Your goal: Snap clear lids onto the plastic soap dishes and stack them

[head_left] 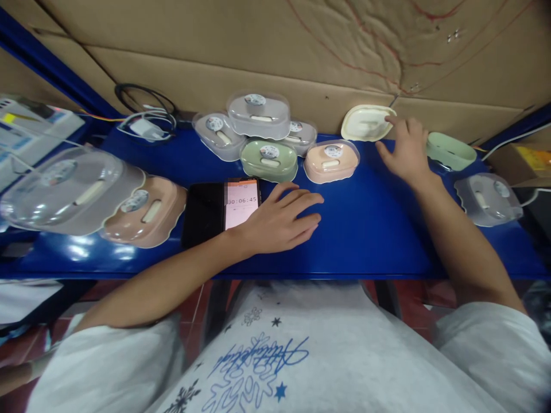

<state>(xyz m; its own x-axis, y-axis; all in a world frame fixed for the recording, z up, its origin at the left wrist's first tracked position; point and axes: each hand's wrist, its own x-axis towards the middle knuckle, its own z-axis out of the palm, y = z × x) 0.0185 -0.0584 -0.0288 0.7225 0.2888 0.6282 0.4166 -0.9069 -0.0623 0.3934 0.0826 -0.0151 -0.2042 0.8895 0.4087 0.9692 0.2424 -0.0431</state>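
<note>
My left hand [282, 221] lies flat and open on the blue table [365, 229], fingers stretched out, beside a phone [221, 209] whose screen shows a timer. My right hand [404, 150] reaches to the back of the table, fingers spread, its fingertips touching the rim of a cream soap-box tray [365, 122]. Just left of that hand sits a peach soap box [331, 160] with a clear lid. A green soap box [269, 159] stands next to it. A pale green tray [450, 151] lies right of my right hand.
Clear-lidded grey soap boxes [253, 115] are stacked at the back centre. A large clear lid [64, 192] and a pink box [146, 212] sit at the left. A grey box [488, 199] is at the right. Cables and a charger [144, 120] lie back left. Cardboard [301, 51] walls the rear.
</note>
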